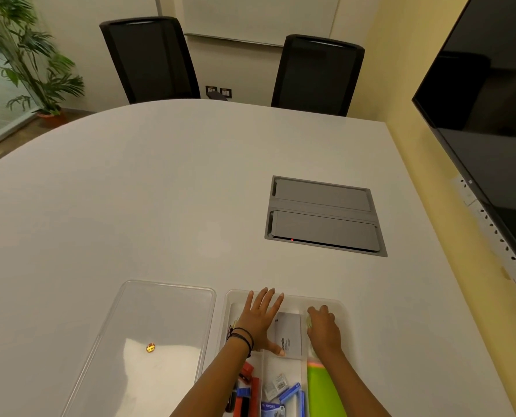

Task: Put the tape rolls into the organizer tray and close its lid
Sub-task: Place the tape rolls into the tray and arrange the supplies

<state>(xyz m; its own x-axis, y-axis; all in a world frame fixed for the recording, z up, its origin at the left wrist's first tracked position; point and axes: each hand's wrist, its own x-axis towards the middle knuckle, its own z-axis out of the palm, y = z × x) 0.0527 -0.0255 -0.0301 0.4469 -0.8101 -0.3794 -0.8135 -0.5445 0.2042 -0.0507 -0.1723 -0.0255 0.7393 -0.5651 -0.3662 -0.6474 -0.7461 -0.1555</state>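
Two hands are in the tray (342, 308), and no tape roll shows plainly; the right hand (323, 328) is cupped, knuckles up, over something pale in the right compartment, which may be a roll, though whether the fingers pinch it I cannot tell. A roll should be light and stiff, best taken across its rim. Left of that hand lies a grey card box (289, 335), and beyond it the left hand (258, 320) rests flat, fingers spread, thumb touching the box. Nearer the person than the right hand sits a green pad (323, 389); nearer than the left, red and blue staple items. The lid (160, 320) lies off, just left of the left hand on the table (130, 191): clear, thin, probably light, slippery and a little flexible, so I would lift it by its long edges.
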